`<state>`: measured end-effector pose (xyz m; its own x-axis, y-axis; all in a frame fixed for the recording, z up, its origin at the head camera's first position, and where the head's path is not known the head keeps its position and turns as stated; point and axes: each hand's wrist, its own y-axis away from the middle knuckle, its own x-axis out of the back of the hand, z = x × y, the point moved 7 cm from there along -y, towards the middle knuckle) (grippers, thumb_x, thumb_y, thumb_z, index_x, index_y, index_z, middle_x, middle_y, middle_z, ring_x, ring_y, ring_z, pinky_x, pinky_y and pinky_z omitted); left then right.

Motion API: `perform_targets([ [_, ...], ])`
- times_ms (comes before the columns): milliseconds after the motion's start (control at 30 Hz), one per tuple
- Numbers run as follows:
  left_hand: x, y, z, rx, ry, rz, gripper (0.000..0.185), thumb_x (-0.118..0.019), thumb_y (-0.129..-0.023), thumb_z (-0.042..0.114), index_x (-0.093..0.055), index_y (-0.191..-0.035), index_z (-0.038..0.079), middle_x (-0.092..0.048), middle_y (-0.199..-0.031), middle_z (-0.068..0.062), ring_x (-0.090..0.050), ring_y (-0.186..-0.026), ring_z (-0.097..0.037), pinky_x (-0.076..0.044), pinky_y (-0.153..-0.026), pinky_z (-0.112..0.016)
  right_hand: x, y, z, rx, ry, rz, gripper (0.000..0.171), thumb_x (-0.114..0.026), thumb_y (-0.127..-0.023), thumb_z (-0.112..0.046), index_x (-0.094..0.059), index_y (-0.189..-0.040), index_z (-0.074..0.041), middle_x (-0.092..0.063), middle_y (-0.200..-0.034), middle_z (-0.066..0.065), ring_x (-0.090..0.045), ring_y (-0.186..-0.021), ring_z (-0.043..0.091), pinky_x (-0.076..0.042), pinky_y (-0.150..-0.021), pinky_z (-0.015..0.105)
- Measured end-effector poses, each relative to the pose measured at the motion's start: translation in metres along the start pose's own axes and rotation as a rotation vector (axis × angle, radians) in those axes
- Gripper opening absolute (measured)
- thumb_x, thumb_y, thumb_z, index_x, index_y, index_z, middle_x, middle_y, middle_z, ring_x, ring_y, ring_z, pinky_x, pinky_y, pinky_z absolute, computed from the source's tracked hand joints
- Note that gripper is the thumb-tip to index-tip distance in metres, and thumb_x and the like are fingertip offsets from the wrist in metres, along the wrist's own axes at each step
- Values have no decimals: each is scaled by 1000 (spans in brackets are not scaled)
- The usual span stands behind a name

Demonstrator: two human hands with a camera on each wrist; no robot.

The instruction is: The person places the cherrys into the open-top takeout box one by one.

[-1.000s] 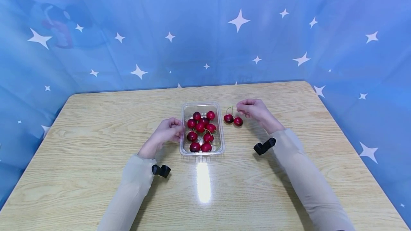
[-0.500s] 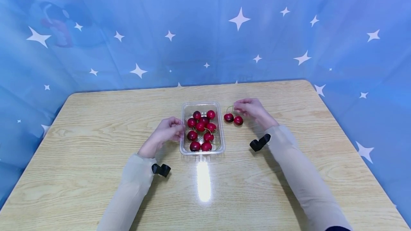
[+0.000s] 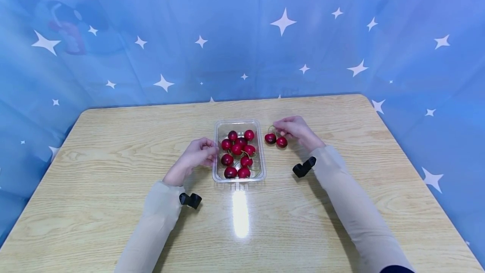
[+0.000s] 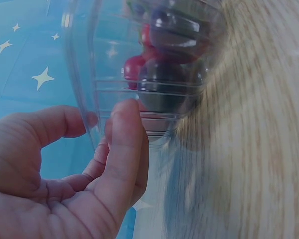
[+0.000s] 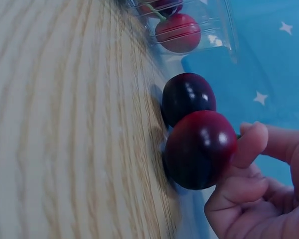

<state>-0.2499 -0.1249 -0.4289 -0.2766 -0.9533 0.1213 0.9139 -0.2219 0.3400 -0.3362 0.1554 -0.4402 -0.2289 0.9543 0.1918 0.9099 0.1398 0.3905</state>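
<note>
A clear plastic container [image 3: 239,180] with several dark red cherries [image 3: 236,149] inside stands mid-table. At its left wall, my left hand [image 3: 198,153] pinches the rim between thumb and fingers; the left wrist view shows fingertips [image 4: 123,117] against the ribbed side. To the container's right, a pair of cherries [image 3: 281,142] on green stems lies on the wood. My right hand [image 3: 295,129] has thumb and index finger together at the stems. In the right wrist view, a bit of green stem [image 5: 238,136] shows at those fingertips, beside the nearer cherry [image 5: 201,149]; the rest is hidden.
The wooden table [image 3: 113,159] runs back to a blue curtain [image 3: 242,33] printed with white stars. Light glares on the tabletop in front of the container. Black wrist cameras [image 3: 304,167] sit on both sleeves.
My right hand has moved slightly left, and its fingertips have come onto the stems of the cherry pair. The left hand and the container have stayed put.
</note>
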Motion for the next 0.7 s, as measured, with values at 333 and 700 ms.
perform_targets([
  [333, -1, 0, 0, 1, 4, -1, 14, -51, -92, 3, -48, -103, -5, -56, -72, -4, -58, -61, -11, -55, -58, -23, 8, 7, 3, -9, 2, 7, 32, -58, -93, -15, -56, -115, 8, -62, -70, -2, -47, -50, 1, -33, -43, 14],
  [700, -1, 1, 0, -14, -1, -3, 14, -50, -92, 2, -49, -103, -5, -57, -74, -5, -58, -62, -12, -55, -59, -24, 16, 14, 6, 21, -42, 46, 33, -58, -93, -17, -55, -115, 8, -65, -71, -4, -43, -49, 2, -30, -44, 15],
])
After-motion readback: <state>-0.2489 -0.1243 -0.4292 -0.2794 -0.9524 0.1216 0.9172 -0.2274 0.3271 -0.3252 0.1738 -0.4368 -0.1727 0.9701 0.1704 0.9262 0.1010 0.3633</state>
